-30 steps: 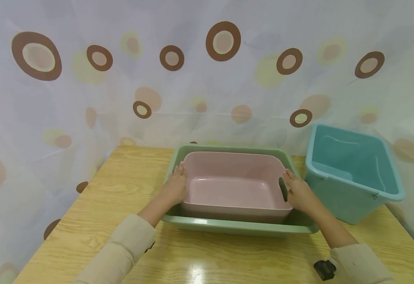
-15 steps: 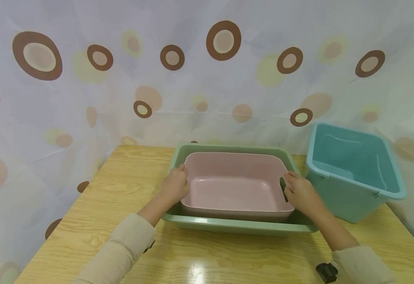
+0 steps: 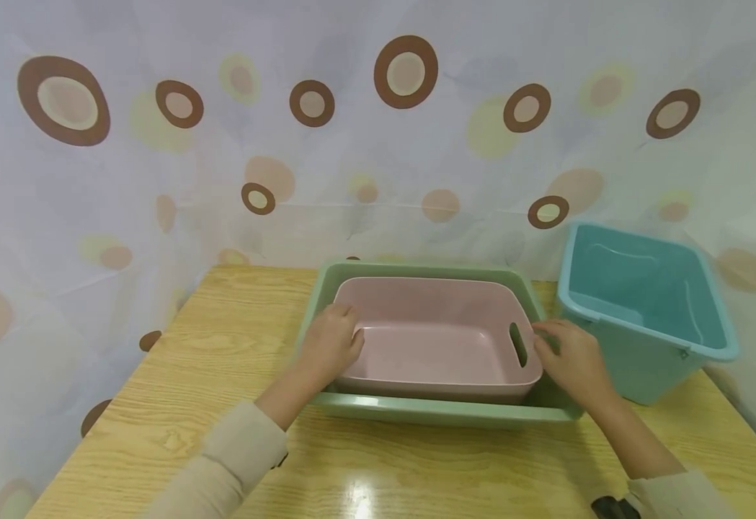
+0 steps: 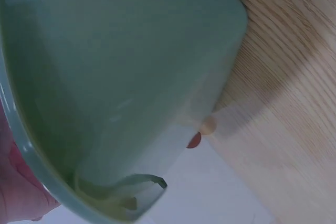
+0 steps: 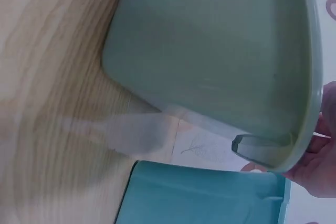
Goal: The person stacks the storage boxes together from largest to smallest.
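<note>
Right in the middle of the frame the pink tub (image 3: 439, 335) sits inside the green tub (image 3: 436, 412) on the table (image 3: 209, 360), long side running left-right, left hand (image 3: 328, 346) curled over its left rim, right hand (image 3: 572, 360) relaxed just off its right end.

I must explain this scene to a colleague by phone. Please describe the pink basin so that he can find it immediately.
On the wooden table, in front of the spotted curtain, stands a wide green tub. The pink basin sits nested inside it, between the left hand and right hand. It alone is pink; the blue bin stands apart.
</note>
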Motion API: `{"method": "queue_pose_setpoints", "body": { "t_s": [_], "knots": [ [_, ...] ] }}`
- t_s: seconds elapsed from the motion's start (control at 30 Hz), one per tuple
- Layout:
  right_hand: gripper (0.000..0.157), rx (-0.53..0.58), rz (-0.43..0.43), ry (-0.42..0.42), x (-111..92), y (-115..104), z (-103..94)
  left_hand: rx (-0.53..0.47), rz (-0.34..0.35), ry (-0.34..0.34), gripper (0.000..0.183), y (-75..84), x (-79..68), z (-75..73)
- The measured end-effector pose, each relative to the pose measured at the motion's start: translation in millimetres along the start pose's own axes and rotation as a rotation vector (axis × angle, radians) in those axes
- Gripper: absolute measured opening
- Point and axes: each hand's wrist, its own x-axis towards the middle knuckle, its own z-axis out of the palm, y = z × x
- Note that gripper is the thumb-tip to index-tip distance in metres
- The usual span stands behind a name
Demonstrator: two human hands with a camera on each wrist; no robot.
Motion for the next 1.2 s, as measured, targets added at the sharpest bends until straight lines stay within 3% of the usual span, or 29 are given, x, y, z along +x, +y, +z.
{"method": "queue_pose_setpoints", "body": {
  "t_s": [0.23,0.43,0.73,0.93,1.0,1.13,1.2],
  "knots": [
    [0.022,0.029,-0.003,0.102,-15.7,5.8,-7.6,-0.034,0.057,0.042,0.029,18.3,1.2,3.0],
    [0.028,-0.003,-0.092,0.227,-25.6,17.5,-15.3,-0.06,0.053,0.015,0.031,34.9,5.9,6.7],
    [0.027,-0.049,-0.107,0.292,-44.2,33.5,-37.0,-0.11,0.1,0.028,0.031,66.0,17.7,8.8],
    [0.032,-0.085,-0.097,0.331,-56.0,44.1,-47.3,-0.116,0.104,-0.005,0.033,85.2,24.3,11.2],
    [0.038,-0.102,-0.103,0.344,-58.6,47.1,-51.3,-0.118,0.112,-0.01,0.033,91.0,26.7,13.4],
    [0.072,-0.14,-0.133,0.372,-60.0,51.4,-59.2,-0.115,0.125,-0.013,0.034,101.5,33.3,18.5],
    [0.081,-0.153,-0.145,0.39,-60.0,54.3,-62.1,-0.119,0.127,-0.01,0.035,106.4,37.0,20.8]
  ]
}}
